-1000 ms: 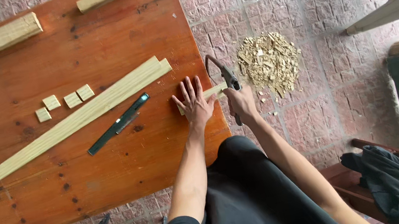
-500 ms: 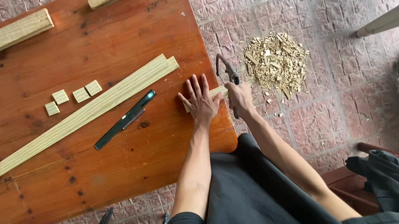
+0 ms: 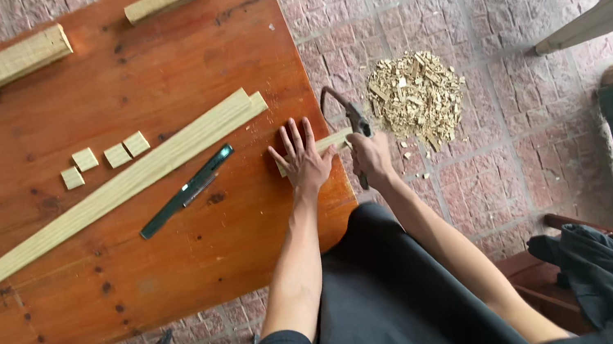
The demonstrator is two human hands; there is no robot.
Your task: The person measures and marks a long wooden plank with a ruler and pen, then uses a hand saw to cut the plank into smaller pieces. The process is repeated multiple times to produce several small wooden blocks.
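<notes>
Pressing flat, fingers spread, the left hand (image 3: 304, 157) pins a short wood strip (image 3: 335, 141) at the table (image 3: 138, 308) edge; the strip's end overhangs just past the fingertips. Right hand (image 3: 372, 159) is closed round a saw (image 3: 353, 127) handle, blade meeting the strip beside the left thumb. Sawdust pile (image 3: 416, 95) lies on the floor beyond the saw. Dark knife (image 3: 185, 192) and long plank (image 3: 118, 187) sit left of the pinning hand.

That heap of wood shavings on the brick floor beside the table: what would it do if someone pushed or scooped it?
The heap of wood shavings would probably scatter rather than slide as one, since it is loose chips with strays already lying around its edge. It looks very light for its bulk. Pieces would likely catch in the rough joints of the brick floor.
</notes>
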